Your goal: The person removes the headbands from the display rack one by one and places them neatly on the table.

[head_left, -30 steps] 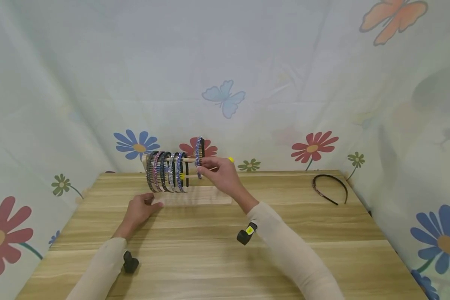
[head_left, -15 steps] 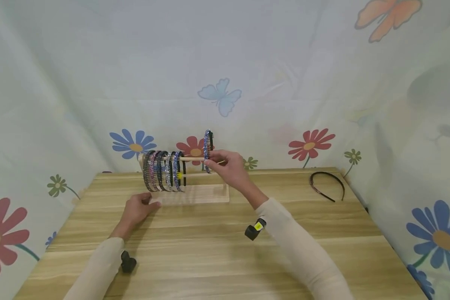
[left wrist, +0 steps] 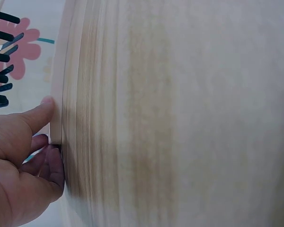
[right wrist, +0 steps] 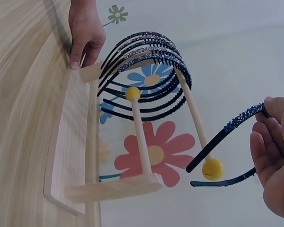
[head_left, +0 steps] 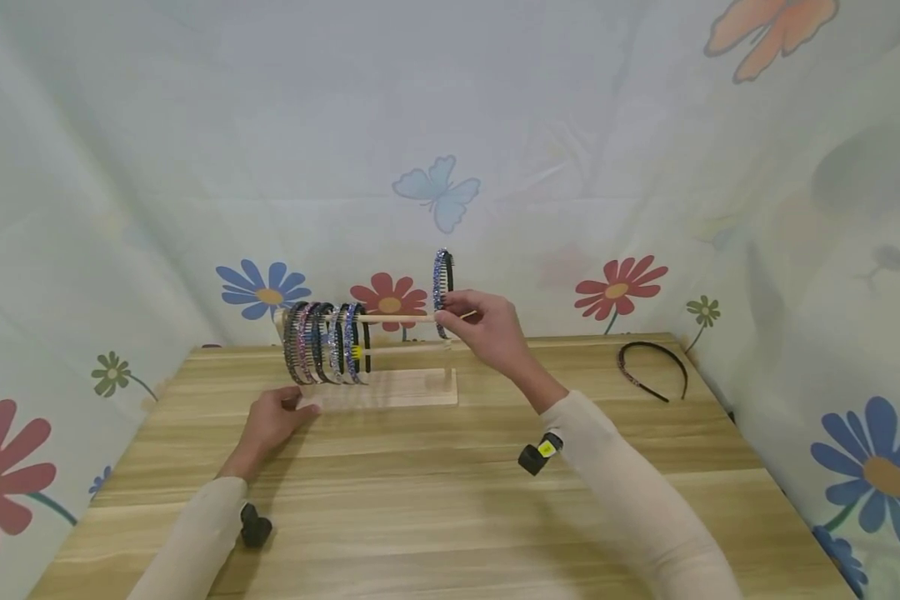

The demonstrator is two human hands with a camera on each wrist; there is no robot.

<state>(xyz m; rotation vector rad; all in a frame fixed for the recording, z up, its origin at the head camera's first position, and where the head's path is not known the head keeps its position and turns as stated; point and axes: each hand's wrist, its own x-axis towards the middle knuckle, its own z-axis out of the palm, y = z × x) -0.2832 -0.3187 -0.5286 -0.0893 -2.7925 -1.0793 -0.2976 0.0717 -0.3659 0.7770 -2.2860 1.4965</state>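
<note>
My left hand (head_left: 270, 425) holds the left end of a wooden rack's base (head_left: 412, 393), its thumb on the front edge in the left wrist view. Several glittery toothed headbands (right wrist: 154, 56) hang side by side on the rack's left part, black with blue, silver and pink sparkle. Between thumb and fingers, my right hand (head_left: 491, 333) pinches a blue glitter headband (head_left: 439, 279) by the right end of the upper rod (head_left: 397, 318). In the right wrist view its two tips flank the yellow ball (right wrist: 213, 169) on that rod's end; whether it still encircles the rod I cannot tell.
A lone black headband (head_left: 630, 371) with a sparkly side lies at the right of the wood-grain table (head_left: 420, 500). A second rod (right wrist: 141, 137) with a yellow ball rises from the rack's near upright (right wrist: 113, 188). A flower-print cloth (head_left: 450, 100) hangs behind and beside the table.
My right hand has drawn the blue glitter headband rightward and slightly up along the upper rod, away from the others. The left hand stays at the base; the head view shifted slightly.
</note>
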